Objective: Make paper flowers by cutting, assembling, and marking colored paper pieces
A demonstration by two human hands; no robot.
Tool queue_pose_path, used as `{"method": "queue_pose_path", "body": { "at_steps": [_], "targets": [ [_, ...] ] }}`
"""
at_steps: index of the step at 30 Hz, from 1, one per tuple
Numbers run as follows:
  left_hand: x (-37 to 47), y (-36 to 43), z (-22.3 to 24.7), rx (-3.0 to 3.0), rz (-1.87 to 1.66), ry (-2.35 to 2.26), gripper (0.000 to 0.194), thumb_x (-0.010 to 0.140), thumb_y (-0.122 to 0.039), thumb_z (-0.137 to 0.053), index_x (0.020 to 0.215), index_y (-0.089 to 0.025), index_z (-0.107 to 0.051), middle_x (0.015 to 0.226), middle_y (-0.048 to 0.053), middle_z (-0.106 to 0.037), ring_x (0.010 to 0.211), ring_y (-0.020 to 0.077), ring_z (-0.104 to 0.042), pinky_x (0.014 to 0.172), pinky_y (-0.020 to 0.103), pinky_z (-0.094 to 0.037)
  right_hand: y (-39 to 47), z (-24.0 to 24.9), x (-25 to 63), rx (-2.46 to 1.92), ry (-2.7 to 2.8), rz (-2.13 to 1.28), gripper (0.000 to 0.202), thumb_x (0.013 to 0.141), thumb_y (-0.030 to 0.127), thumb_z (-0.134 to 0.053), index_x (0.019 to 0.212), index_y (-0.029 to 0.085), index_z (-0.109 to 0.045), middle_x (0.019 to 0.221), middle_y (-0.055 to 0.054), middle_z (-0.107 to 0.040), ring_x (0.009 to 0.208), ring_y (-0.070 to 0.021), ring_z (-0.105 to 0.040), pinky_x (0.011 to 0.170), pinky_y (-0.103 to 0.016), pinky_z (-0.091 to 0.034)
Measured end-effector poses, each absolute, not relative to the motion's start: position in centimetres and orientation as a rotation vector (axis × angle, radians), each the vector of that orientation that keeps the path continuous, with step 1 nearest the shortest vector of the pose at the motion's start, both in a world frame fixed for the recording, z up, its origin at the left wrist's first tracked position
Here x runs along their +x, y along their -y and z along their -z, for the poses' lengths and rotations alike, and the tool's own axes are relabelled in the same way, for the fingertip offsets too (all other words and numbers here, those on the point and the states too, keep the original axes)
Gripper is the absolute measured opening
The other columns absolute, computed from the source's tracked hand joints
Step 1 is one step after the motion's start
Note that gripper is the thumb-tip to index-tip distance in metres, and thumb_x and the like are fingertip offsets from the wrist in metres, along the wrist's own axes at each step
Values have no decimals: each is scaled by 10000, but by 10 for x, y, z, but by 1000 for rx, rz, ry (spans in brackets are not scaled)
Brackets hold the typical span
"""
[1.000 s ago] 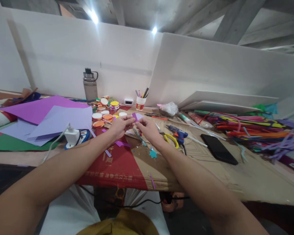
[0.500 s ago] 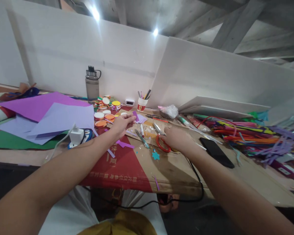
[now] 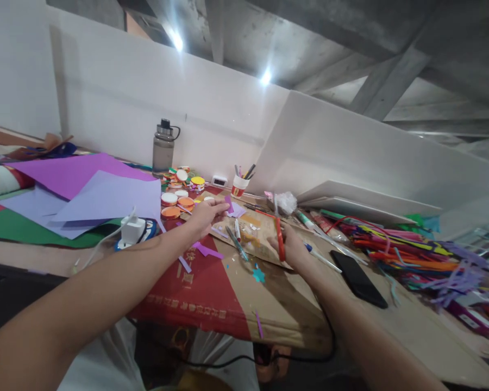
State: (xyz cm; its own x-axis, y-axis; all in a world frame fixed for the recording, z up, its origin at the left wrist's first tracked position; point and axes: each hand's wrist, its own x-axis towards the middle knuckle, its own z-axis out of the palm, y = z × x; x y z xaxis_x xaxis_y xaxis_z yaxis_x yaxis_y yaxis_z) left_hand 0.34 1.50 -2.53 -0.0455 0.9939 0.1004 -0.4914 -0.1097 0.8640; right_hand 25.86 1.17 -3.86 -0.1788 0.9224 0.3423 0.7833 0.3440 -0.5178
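My left hand [image 3: 208, 214] pinches a small purple paper piece [image 3: 229, 203] above the table, left of centre. To the right, my right hand [image 3: 291, 247] is closed on a pair of scissors [image 3: 280, 239] with red handles, held upright with the blades pointing up. Under and between the hands lie a white pen [image 3: 237, 230], a teal craft knife or pen [image 3: 237, 244] and a teal star-shaped paper cutout [image 3: 258, 273]. Purple paper scraps [image 3: 206, 251] rest beneath my left forearm. A pale lilac paper piece [image 3: 237, 209] lies behind the purple one.
Large purple sheets [image 3: 114, 198] and a white plug [image 3: 132, 228] are at left. Round paper discs [image 3: 170, 212], a water bottle [image 3: 163, 146] and a pen cup [image 3: 239, 186] stand behind. At right lie a black phone [image 3: 358, 279] and colourful strips [image 3: 407, 244].
My right hand has lifted the scissors off the table and turned them upright. My left hand still holds the purple paper. The camera view has shifted slightly.
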Motion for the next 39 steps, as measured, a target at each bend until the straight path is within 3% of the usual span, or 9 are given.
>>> {"method": "queue_pose_path", "body": {
  "at_steps": [4, 8, 15, 19, 25, 32, 39],
  "targets": [
    [4, -14, 23, 860, -1491, -774, 193, 624, -154, -787, 687, -116, -608, 628, -11, -601, 518, 51, -531, 507, 171, -427, 1, 22, 230, -1027, 1791, -701, 498, 793, 319, -561, 1255, 216, -409, 867, -28, -581, 691, -169, -601, 591, -300, -509],
    [3, -12, 22, 821, -1487, -741, 170, 664, -112, -762, 689, -116, -594, 617, -20, -581, 519, 50, -542, 510, 162, -447, 2, 12, 198, -777, 1787, -741, 560, 754, 267, -609, 1277, 264, -409, 981, -41, -565, 808, -170, -576, 726, -338, -517],
    [14, -8, 21, 671, -1460, -733, 92, 725, -66, -705, 729, -107, -622, 627, 1, -605, 502, 63, -565, 504, 178, -479, 0, 21, 174, -756, 1681, -825, 311, 795, 317, -618, 1062, 218, -492, 824, -3, -563, 686, -133, -542, 619, -278, -464],
    [22, -2, 20, 645, -1445, -712, 98, 716, -39, -705, 709, -100, -628, 594, 0, -600, 479, 67, -554, 478, 177, -472, 0, 26, 171, -801, 1677, -809, 342, 812, 391, -606, 1081, 214, -488, 813, -3, -567, 642, -122, -535, 583, -267, -465],
    [30, 4, 19, 648, -1427, -750, 92, 712, -27, -705, 700, -92, -641, 578, 6, -609, 463, 66, -554, 459, 168, -460, 0, 28, 170, -878, 1690, -711, 422, 799, 406, -611, 1146, 194, -496, 845, -32, -598, 733, -156, -582, 653, -296, -502],
    [31, 1, 26, 716, -1447, -730, 176, 617, -99, -807, 678, -98, -642, 603, 6, -627, 490, 64, -570, 510, 172, -479, 3, 26, 168, -858, 1652, -767, 369, 783, 392, -617, 1073, 203, -491, 777, 7, -566, 597, -117, -522, 588, -273, -489],
    [30, 2, 28, 824, -1473, -696, 228, 556, -169, -839, 663, -113, -645, 609, -15, -606, 509, 62, -556, 532, 191, -468, -3, 35, 169, -835, 1596, -751, 298, 753, 365, -649, 962, 213, -502, 750, 26, -506, 600, -107, -474, 595, -266, -464]
  ]
}}
